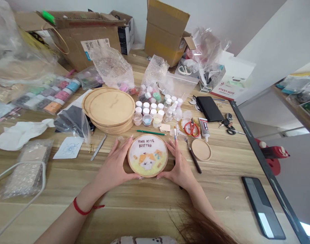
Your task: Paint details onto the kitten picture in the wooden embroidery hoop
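A round wooden-rimmed tray [148, 150] lies on the table in front of me, showing an orange-and-white cat on yellow under the dark letters "THE KITE KITTEN". My left hand [118, 162] curves around its left rim, thumb at the near edge and fingers at the far side. On the opposite rim, my right hand [179, 164] grips in the same way, its thumb near the bottom edge. A thin paintbrush [174, 133] shows just beyond the right fingertips. Beside that hand lies a dark-handled tool [194, 157]. A green pencil [151, 132] rests beyond the tray.
Stacked wooden discs [108, 105] stand behind my left hand, near tweezers [98, 147]. Lidded jars [146, 111] fill the centre back. Red-handled pliers [192, 128], a glue tube [204, 128] and a small wooden disc [201, 149] lie right. A phone [263, 206] sits near the right edge.
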The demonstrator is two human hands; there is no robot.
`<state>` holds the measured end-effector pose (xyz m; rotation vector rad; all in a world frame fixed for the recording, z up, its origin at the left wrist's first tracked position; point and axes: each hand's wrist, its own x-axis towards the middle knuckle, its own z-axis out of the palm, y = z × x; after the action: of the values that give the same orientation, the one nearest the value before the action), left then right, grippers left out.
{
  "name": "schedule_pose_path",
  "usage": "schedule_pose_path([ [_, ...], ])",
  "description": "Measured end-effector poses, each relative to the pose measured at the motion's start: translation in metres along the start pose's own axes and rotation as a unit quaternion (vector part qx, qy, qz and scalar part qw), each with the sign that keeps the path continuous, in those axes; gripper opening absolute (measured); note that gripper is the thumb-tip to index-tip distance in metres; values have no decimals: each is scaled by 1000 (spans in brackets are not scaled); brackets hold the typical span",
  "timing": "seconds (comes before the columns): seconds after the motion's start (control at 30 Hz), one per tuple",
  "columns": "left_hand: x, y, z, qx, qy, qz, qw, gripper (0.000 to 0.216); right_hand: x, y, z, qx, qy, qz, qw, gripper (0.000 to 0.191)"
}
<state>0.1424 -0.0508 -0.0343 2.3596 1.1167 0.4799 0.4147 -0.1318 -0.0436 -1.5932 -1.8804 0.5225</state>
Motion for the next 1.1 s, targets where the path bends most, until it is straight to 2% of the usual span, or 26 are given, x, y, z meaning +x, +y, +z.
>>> schedule_pose_path([
  [0.27,2,4,2,-29,1,-7,1000,141,-3,4,1,47,15,21,999,156],
  [0.43,-1,14,1,-101,11,-38,994,135,-5,1,-11,116,37,6,993,148],
  [0.7,-10,27,-3,-217,77,-3,973,133,-13,-22,-31,157,74,-29,984,135],
  [0.83,-12,30,-6,-273,98,26,957,130,-15,-26,-32,161,86,-43,982,132],
  [1.1,-15,28,1,-358,114,19,927,139,-17,-27,-28,228,109,-48,966,137],
])
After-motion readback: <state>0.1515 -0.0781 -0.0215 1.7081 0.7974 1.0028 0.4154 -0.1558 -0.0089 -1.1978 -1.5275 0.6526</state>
